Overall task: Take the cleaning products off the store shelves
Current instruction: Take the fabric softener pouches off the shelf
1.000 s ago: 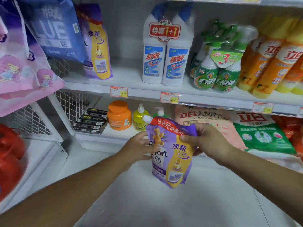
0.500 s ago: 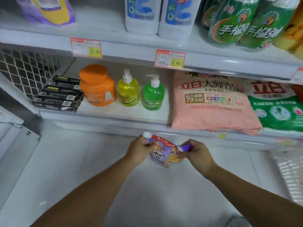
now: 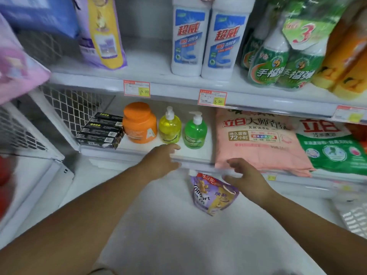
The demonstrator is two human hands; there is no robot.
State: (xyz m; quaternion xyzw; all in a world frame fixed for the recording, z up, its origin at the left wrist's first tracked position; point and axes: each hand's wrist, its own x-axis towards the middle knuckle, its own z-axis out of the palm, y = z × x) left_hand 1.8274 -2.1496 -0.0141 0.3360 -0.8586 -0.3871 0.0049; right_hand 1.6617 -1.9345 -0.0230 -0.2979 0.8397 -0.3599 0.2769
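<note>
White store shelves (image 3: 178, 89) filled the background, with two tall white plastic cleaner bottles (image 3: 206, 40) on the upper one. On the lower shelf (image 3: 119, 151) stood a squat orange plastic jar (image 3: 139, 124), a yellow pump bottle (image 3: 169, 128) and a green pump bottle (image 3: 195, 132), beside a flat pink detergent bag (image 3: 258, 143). A purple-and-yellow soft refill pouch (image 3: 212, 197) lay on the pale floor (image 3: 158, 225) below that shelf. The left hand (image 3: 160, 161) hovered empty at the shelf edge, fingers relaxed. The right hand (image 3: 246, 179), fingers loosely spread and gripping nothing, hung just over the pouch's top corner.
</note>
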